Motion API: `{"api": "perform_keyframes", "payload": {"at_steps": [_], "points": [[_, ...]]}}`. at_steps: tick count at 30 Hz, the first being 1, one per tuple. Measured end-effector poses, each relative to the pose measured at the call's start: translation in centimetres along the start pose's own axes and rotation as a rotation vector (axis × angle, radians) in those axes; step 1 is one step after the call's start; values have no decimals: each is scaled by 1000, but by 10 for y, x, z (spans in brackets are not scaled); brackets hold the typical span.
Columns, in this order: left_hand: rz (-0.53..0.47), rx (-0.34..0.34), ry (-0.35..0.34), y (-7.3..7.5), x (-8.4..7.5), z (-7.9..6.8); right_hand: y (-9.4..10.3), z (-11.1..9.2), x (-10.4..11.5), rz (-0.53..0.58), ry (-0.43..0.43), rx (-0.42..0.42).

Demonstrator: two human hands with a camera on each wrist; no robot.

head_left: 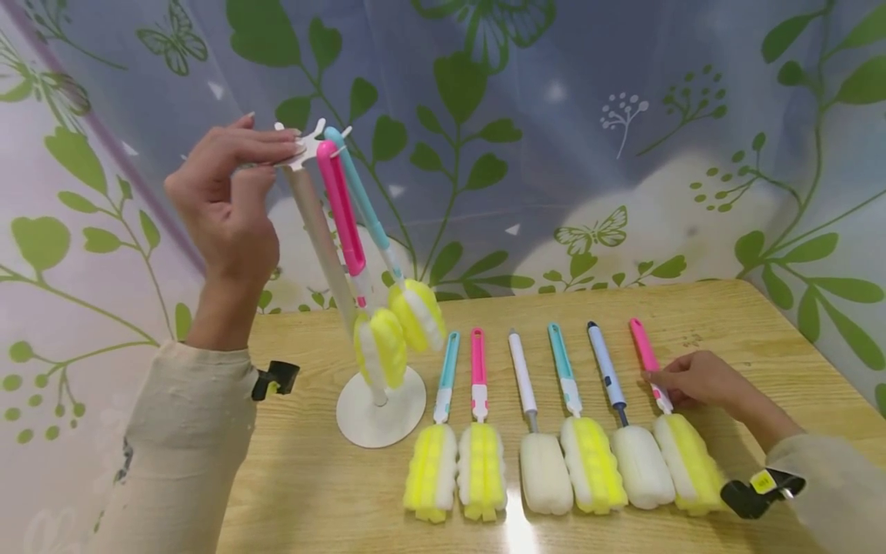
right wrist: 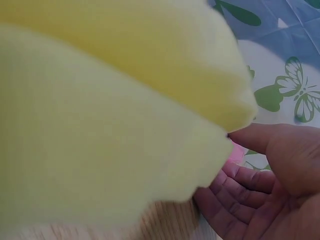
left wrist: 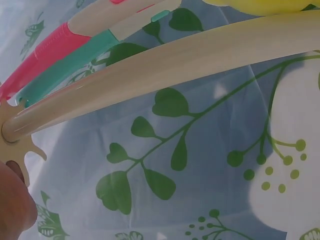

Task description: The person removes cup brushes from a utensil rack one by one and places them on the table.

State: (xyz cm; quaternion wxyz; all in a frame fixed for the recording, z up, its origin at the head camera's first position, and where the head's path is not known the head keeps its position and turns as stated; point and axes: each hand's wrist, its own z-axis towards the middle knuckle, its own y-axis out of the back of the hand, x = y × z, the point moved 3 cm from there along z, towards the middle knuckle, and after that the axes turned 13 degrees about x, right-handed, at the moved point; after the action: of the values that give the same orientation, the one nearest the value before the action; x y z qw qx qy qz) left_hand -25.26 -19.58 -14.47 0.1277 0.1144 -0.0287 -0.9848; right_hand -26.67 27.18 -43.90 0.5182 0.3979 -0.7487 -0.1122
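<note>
At the upper left of the head view, my left hand [head_left: 231,192] pinches the top of a white stand [head_left: 320,238] with branching hooks. A pink-handled sponge brush [head_left: 341,208] and a blue-handled sponge brush [head_left: 363,192] hang from those hooks, their yellow-and-white heads downward. At the right, my right hand [head_left: 699,378] pinches the handle of another pink sponge brush [head_left: 644,346], thumb on top; this brush lies last in a row on the table. Its yellow-and-white head [right wrist: 125,130] fills much of the right wrist view and hides most of the handle there.
Left of it in the row lie a navy-and-blue brush [head_left: 607,369], a teal one [head_left: 564,365], a white one [head_left: 523,377], a pink one [head_left: 478,362] and a light-blue one [head_left: 447,373]. The stand's round base [head_left: 374,431] rests on the wooden table [head_left: 298,477], before a leaf-patterned curtain [head_left: 554,192].
</note>
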Motion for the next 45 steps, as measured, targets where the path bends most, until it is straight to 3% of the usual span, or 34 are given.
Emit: {"api": "perform_keyframes", "payload": {"at_steps": [10,17,23,27,32,45], "points": [[-41,9,31,1,1,1,1,-2,-2,-25,26,-3],[256,28,-49,6,-5,-3,8,-7,-8,34,37,12],[354,108,-51,12,-2,-5,15,-12,6,17,108,-42],[421,149,-74,13,-3,-7,13,-14,26,2,150,-57],[470,143,-99,11,-3,-9,4,-14,60,21,227,-87],[555,51,-128,8,-2,-11,-39,-11,187,81,520,-60]]}}
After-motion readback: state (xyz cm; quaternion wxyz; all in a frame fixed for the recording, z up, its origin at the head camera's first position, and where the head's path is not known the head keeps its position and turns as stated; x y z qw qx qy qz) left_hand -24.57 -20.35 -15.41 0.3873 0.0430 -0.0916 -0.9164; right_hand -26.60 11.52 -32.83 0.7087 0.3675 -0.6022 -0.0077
